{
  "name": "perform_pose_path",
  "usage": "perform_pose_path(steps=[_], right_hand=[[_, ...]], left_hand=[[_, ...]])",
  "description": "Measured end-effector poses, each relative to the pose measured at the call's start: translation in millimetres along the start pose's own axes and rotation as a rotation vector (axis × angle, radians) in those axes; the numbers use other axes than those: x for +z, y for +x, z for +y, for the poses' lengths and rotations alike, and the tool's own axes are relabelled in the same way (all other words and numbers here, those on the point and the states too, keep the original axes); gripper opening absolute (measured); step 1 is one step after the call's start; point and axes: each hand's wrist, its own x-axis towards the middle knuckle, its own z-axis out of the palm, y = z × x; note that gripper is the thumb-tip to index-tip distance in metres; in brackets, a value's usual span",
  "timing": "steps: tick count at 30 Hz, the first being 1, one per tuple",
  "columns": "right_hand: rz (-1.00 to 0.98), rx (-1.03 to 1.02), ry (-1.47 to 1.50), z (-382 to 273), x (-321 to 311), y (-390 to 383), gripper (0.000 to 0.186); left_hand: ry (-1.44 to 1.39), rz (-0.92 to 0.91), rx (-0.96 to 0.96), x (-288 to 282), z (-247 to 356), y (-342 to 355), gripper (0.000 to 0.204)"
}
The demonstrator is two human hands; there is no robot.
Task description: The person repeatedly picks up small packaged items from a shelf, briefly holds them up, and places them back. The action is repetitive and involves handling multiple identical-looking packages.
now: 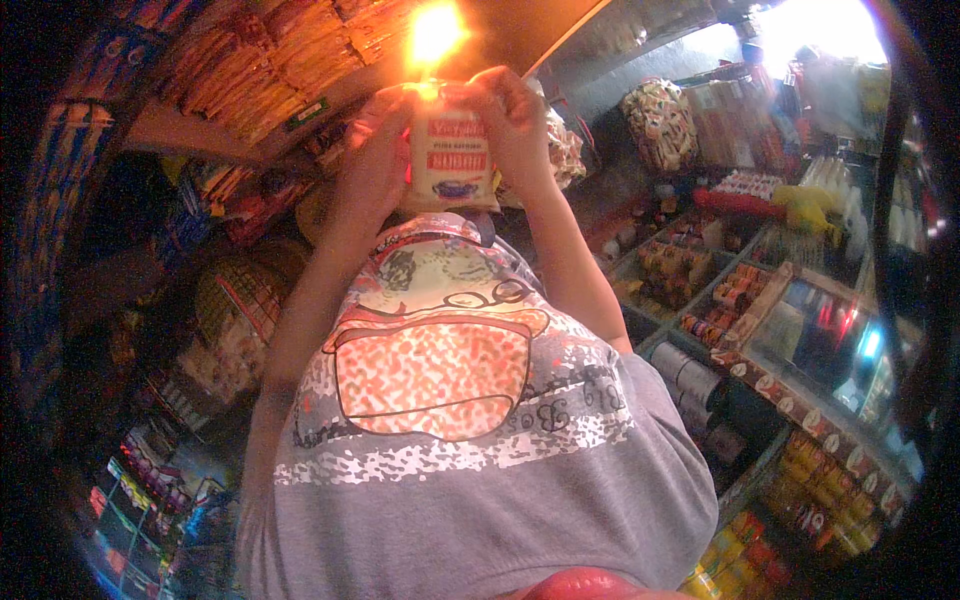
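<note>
Here a pale packet (456,150) is gripped at its upper sides by the left hand (383,122) and the right hand (512,115), top centre of the frame; right above, what seems a flame (436,38) is seen glaring; the lower middle is filled by a grey shirt (490,520).

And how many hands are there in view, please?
2: the left hand at the upper left side of the pale packet, and the right hand at its upper right side. No others show.
</note>
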Motion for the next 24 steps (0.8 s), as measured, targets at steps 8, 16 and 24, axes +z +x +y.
perform_pose_path(steps=[8,16,24], right_hand=[[0.104,0.169,0.224,19.5,17.8,33.3,0.010],[0.131,0.159,0.285,14.2,21.2,46.9,0.008],[0.200,0.158,0.238,26.6,11.5,48.2,0.011]], left_hand=[[0.137,0.204,0.192,-10.4,-8.6,34.5,0.013],[-0.124,0.204,-0.022,-48.0,-26.8,85.5,0.028],[-0.170,0.258,0.003,-11.3,-18.7,77.4,0.026]])
